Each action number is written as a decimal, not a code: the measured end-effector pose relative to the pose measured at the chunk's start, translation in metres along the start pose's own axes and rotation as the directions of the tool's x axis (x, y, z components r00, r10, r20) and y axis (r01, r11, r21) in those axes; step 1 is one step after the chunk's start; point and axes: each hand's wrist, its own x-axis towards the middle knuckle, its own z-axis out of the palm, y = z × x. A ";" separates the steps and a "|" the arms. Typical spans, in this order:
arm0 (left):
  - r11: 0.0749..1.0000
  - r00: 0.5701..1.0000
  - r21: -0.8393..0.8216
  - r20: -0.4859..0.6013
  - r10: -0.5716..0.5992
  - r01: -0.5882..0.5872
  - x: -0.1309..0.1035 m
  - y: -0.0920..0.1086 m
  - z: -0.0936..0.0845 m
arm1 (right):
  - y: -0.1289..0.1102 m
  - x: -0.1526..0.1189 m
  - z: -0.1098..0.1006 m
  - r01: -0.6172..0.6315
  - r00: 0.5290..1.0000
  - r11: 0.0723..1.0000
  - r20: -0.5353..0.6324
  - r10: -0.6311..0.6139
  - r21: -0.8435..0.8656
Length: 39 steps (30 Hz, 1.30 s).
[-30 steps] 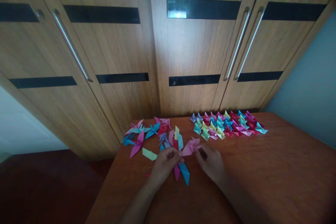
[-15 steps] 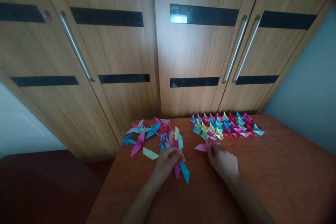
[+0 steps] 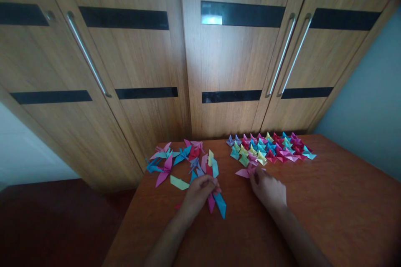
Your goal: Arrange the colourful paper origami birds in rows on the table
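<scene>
My right hand [image 3: 269,190] rests on the wooden table [image 3: 328,208], its fingertips touching a pink paper crane [image 3: 246,172] set down just in front of the neat rows of folded cranes [image 3: 271,150]. My left hand [image 3: 199,194] lies on the loose pile of flat coloured cranes [image 3: 184,160], fingers curled over a pink and a blue piece [image 3: 219,204]. Whether the right fingers still pinch the pink crane is hard to see.
Tall wooden wardrobe doors [image 3: 219,58] with metal handles stand right behind the table. A pale wall [image 3: 369,104] is at the right. The table's left edge drops to a dark red floor [image 3: 56,225].
My right hand carried the pink crane away from my left hand to the right and set it on the table by the rows. The left hand stayed on the pile.
</scene>
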 end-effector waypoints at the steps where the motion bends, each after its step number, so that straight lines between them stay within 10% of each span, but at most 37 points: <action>1: 1.000 1.000 -0.003 -0.001 -0.001 0.001 0.000 0.000 0.000 | 0.000 0.001 0.000 -0.003 1.000 1.000 0.005 0.003 -0.002; 39: 0.998 0.999 0.035 -0.011 -0.042 0.043 -0.001 0.002 0.000 | -0.003 0.002 -0.006 -0.041 0.999 0.999 0.017 0.041 0.023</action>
